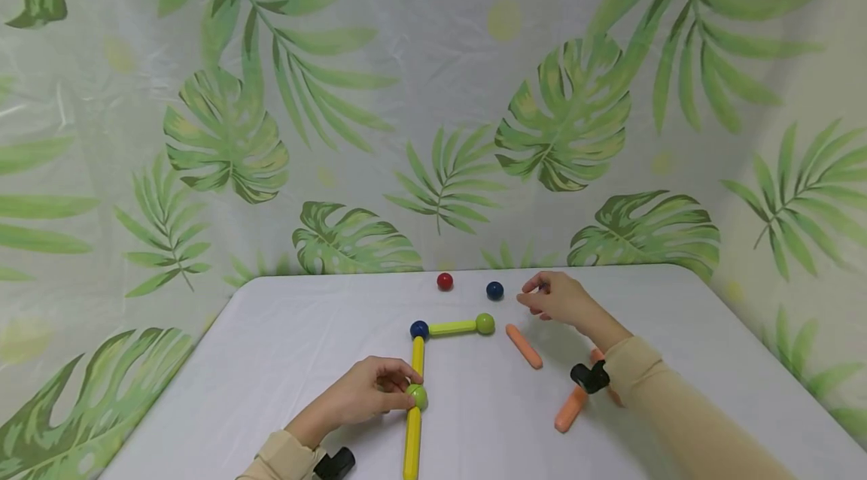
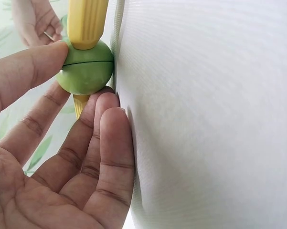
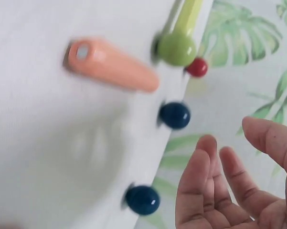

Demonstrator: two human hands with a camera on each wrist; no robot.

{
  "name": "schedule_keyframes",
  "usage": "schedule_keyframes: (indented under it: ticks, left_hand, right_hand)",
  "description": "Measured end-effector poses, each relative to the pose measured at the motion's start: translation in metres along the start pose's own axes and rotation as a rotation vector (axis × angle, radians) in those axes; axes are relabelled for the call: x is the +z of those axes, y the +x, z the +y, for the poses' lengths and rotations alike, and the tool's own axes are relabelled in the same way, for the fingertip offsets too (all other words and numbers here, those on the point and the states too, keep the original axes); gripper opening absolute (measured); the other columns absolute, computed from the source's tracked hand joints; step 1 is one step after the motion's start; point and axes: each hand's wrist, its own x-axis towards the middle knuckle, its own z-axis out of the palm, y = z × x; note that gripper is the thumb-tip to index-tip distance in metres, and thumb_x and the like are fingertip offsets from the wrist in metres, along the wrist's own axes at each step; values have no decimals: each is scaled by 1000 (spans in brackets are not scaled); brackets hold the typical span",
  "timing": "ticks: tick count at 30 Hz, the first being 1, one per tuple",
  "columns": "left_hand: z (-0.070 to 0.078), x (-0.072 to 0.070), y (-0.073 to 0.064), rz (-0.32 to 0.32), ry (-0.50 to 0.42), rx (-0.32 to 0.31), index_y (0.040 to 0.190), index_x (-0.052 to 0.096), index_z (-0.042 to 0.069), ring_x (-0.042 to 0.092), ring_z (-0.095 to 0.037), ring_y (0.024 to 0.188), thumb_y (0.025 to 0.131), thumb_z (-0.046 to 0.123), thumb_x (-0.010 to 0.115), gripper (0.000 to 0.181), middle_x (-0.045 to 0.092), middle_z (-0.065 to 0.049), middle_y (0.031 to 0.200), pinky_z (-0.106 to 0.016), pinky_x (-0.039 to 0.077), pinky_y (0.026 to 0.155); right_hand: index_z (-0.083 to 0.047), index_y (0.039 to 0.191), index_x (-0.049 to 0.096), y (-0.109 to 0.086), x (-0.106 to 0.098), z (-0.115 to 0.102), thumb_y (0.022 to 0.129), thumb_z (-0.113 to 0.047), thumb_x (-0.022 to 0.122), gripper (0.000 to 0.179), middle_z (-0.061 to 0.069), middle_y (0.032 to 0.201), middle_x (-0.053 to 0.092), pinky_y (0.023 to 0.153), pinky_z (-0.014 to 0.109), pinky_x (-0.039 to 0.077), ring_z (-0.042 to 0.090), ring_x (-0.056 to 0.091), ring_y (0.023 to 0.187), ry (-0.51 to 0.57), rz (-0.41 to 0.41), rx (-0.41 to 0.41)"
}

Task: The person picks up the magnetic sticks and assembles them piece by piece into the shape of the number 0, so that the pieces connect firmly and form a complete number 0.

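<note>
My left hand [image 1: 372,393] pinches a green ball [image 2: 86,71] between thumb and fingers, low against the white cloth. A yellow magnetic stick [image 1: 418,360] runs from that ball to a dark blue ball [image 1: 419,329]; a second yellow stick [image 1: 412,444] extends from its near side. From the blue ball a lime stick [image 1: 454,327] reaches right to a lime ball [image 1: 485,323]. My right hand [image 1: 558,298] hovers at the back right, fingers loosely bent around nothing. Closest to it are a loose dark blue ball [image 3: 175,115] and another blue ball [image 3: 143,200], hidden in the head view.
A red ball [image 1: 445,281] lies near the table's back edge. One orange stick [image 1: 524,347] with a metal end rests right of the lime ball. Under the right forearm are another orange stick [image 1: 571,410] and one partly covered. A leaf-patterned curtain [image 1: 447,89] hangs behind.
</note>
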Motion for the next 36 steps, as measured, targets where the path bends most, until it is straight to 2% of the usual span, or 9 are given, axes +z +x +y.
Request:
schedule_keyframes:
  ticks: [6,12,18,25,36]
  left_hand:
    - [1,0,0,2,1,-3,118,78,8,59,-15,79,94,11,83,25,68,-2,93,-22,49,63]
    - [2,0,0,3,8,0,118,78,8,60,-15,79,94,12,83,25,69,-2,94,-22,50,63]
    - [1,0,0,7,10,-2,117,78,10,61,-15,80,94,13,83,24,70,-2,94,-22,50,63]
    - [-1,0,1,16,7,-14,117,78,11,60,-16,81,94,14,84,24,69,-2,94,-23,50,63]
    - [1,-1,1,11,-2,-21,116,79,10,61,-16,82,94,13,84,24,70,-2,94,-23,49,64]
  right_hand:
    - [1,137,61,16,-16,16,104,-30,70,46,22,116,72,81,39,60,37,73,102,-117,69,31]
    - [2,141,59,30,-23,26,102,-29,69,51,30,128,67,88,49,55,39,67,106,-246,103,42]
    - [5,146,56,41,-23,39,101,-23,71,54,33,128,67,93,54,55,43,66,111,-288,93,31]
    - [5,150,53,49,-20,49,102,-21,70,57,39,151,52,113,67,45,59,51,138,-347,76,11]
    - [6,149,54,45,-19,47,101,-17,70,55,40,153,50,111,67,46,61,49,139,-379,71,-2]
